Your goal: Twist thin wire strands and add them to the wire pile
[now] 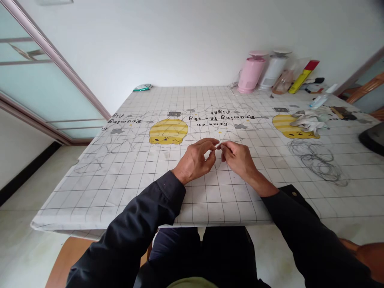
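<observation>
My left hand (196, 161) and my right hand (238, 159) meet fingertip to fingertip, low over the checked tablecloth (207, 204). The left fingers are curled, with the thumb bent in below them. On the right, thumb and forefinger are pinched together. Whatever lies between the fingertips is too fine to make out. Behind and left of the hands, thin dark thread-like strands (115, 146) wander loosely over the cloth. A tangled coil of similar dark strands (319, 162) lies to the right of my right hand.
Along the wall stand a pink cylinder-shaped device (252, 74), a white one (274, 70) and a yellow-red box (304, 77). A crumpled whitish cloth (310, 121), a small clear bottle (322, 97) and a black object (373, 138) are at right. A green packet (143, 87) lies at the far-left corner.
</observation>
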A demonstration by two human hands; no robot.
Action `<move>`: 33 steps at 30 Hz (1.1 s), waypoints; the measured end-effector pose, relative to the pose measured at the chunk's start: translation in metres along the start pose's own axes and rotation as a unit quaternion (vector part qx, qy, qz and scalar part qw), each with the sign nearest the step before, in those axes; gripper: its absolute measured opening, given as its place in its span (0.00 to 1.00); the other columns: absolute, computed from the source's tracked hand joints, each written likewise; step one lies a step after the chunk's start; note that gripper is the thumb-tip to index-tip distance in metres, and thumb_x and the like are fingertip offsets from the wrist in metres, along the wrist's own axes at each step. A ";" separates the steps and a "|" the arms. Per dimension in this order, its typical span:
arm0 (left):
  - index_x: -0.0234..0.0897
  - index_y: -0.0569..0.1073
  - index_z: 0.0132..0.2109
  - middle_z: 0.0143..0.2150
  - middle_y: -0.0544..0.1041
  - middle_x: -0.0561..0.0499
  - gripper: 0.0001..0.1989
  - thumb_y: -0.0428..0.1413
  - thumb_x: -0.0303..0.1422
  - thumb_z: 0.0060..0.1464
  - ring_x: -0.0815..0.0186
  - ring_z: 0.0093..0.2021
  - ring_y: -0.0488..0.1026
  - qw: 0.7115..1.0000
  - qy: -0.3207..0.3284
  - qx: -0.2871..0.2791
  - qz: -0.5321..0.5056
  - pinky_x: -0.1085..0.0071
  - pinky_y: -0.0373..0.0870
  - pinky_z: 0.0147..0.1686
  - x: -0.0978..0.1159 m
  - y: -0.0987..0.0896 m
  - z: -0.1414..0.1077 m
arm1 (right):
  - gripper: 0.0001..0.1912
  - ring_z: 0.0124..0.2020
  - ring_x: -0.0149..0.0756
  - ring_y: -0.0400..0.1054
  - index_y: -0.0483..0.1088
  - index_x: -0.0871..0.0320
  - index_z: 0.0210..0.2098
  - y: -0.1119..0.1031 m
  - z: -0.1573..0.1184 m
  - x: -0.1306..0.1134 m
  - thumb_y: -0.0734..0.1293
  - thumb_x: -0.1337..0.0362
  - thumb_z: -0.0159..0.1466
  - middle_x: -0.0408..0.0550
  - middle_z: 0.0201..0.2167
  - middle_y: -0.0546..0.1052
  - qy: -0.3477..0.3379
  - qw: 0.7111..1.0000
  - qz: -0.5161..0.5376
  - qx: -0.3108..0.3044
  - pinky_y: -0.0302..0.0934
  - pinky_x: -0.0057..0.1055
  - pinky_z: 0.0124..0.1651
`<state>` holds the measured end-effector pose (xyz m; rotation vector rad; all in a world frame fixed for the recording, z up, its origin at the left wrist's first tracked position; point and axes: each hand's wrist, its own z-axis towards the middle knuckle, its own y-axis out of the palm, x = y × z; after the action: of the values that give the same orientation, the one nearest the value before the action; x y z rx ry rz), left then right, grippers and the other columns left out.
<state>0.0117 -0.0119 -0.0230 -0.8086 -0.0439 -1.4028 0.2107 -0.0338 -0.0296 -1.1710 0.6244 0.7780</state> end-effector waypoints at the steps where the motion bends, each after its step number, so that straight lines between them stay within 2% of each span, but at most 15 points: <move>1: 0.37 0.75 0.45 0.53 0.85 0.40 0.07 0.55 0.22 0.66 0.58 0.51 0.85 1.000 0.008 -0.021 -0.004 0.58 0.83 0.49 -0.001 0.000 0.000 | 0.14 0.22 0.34 0.68 0.79 0.56 0.37 0.001 0.000 0.000 0.63 0.61 0.74 0.42 0.22 0.77 0.006 1.000 -0.004 0.003 0.61 0.31 0.32; 4: 0.38 0.72 0.45 0.52 0.85 0.40 0.07 0.52 0.22 0.67 0.57 0.52 0.84 0.997 0.024 -0.074 -0.004 0.58 0.83 0.49 -0.002 -0.001 0.000 | 0.15 0.23 0.34 0.69 0.77 0.55 0.34 0.003 0.001 -0.001 0.63 0.61 0.74 0.43 0.21 0.77 0.016 1.000 -0.013 0.007 0.61 0.31 0.32; 9: 0.39 0.72 0.46 0.59 0.83 0.38 0.09 0.51 0.22 0.65 0.53 0.59 0.81 0.992 0.014 -0.128 0.012 0.52 0.80 0.57 0.000 -0.006 0.003 | 0.14 0.20 0.33 0.66 0.78 0.56 0.35 0.006 -0.001 -0.003 0.63 0.62 0.73 0.43 0.21 0.77 0.035 0.999 0.007 0.006 0.59 0.31 0.29; 15: 0.39 0.74 0.51 0.52 0.84 0.40 0.13 0.51 0.22 0.65 0.54 0.56 0.81 0.987 0.007 -0.160 0.004 0.53 0.80 0.56 -0.001 -0.009 0.005 | 0.14 0.20 0.33 0.66 0.78 0.56 0.32 0.009 -0.004 -0.003 0.63 0.63 0.71 0.44 0.21 0.78 0.059 0.997 0.053 -0.013 0.59 0.31 0.26; 19: 0.38 0.74 0.49 0.56 0.84 0.38 0.10 0.52 0.23 0.68 0.54 0.56 0.81 0.994 0.001 -0.105 -0.002 0.52 0.80 0.56 0.000 -0.002 0.001 | 0.14 0.19 0.33 0.66 0.78 0.56 0.37 0.010 -0.002 -0.004 0.64 0.59 0.73 0.44 0.23 0.78 0.078 0.992 0.099 0.009 0.59 0.31 0.25; 22: 0.37 0.76 0.51 0.66 0.79 0.34 0.07 0.54 0.26 0.71 0.52 0.64 0.79 0.999 -0.017 -0.047 0.001 0.49 0.78 0.62 0.002 0.003 -0.002 | 0.15 0.21 0.35 0.69 0.78 0.56 0.39 0.010 0.001 -0.004 0.64 0.56 0.74 0.43 0.23 0.78 0.049 0.995 0.073 0.054 0.62 0.32 0.29; 23: 0.37 0.76 0.55 0.70 0.75 0.33 0.09 0.56 0.27 0.72 0.51 0.68 0.76 0.999 -0.022 -0.034 0.005 0.48 0.77 0.65 0.003 0.004 -0.003 | 0.14 0.23 0.36 0.71 0.78 0.56 0.39 0.009 0.002 -0.003 0.64 0.57 0.75 0.43 0.22 0.77 0.035 0.996 0.054 0.069 0.64 0.33 0.32; 25: 0.39 0.73 0.65 0.77 0.66 0.33 0.18 0.59 0.31 0.71 0.48 0.73 0.71 0.999 -0.027 -0.019 0.017 0.45 0.75 0.68 0.006 0.004 -0.003 | 0.13 0.26 0.38 0.74 0.78 0.56 0.40 0.008 0.004 0.000 0.64 0.58 0.75 0.43 0.22 0.77 0.007 0.995 0.016 0.095 0.66 0.34 0.37; 27: 0.43 0.67 0.73 0.80 0.61 0.34 0.29 0.63 0.34 0.70 0.46 0.75 0.68 0.999 -0.036 -0.016 0.035 0.46 0.77 0.66 0.010 0.002 -0.003 | 0.12 0.26 0.39 0.75 0.78 0.56 0.40 0.006 0.006 0.002 0.64 0.60 0.74 0.43 0.22 0.78 -0.009 0.994 -0.009 0.112 0.67 0.36 0.39; 30: 0.47 0.63 0.75 0.74 0.65 0.35 0.36 0.67 0.37 0.67 0.50 0.64 0.76 0.994 -0.074 -0.026 0.076 0.53 0.84 0.55 0.015 0.002 -0.005 | 0.13 0.24 0.38 0.74 0.78 0.56 0.40 0.003 0.007 0.003 0.62 0.61 0.74 0.43 0.21 0.77 -0.006 0.992 -0.011 0.123 0.67 0.36 0.38; 33: 0.45 0.66 0.72 0.66 0.71 0.38 0.33 0.68 0.39 0.66 0.58 0.50 0.81 0.986 -0.097 -0.051 0.123 0.62 0.84 0.41 0.018 0.005 -0.010 | 0.11 0.22 0.37 0.73 0.77 0.56 0.39 0.001 0.006 0.000 0.63 0.62 0.73 0.43 0.21 0.78 0.014 0.992 0.005 0.125 0.67 0.35 0.34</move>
<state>0.0160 -0.0322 -0.0244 -0.9991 -0.0227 -1.0971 0.2099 -0.0275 -0.0289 -0.9521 0.7298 0.6709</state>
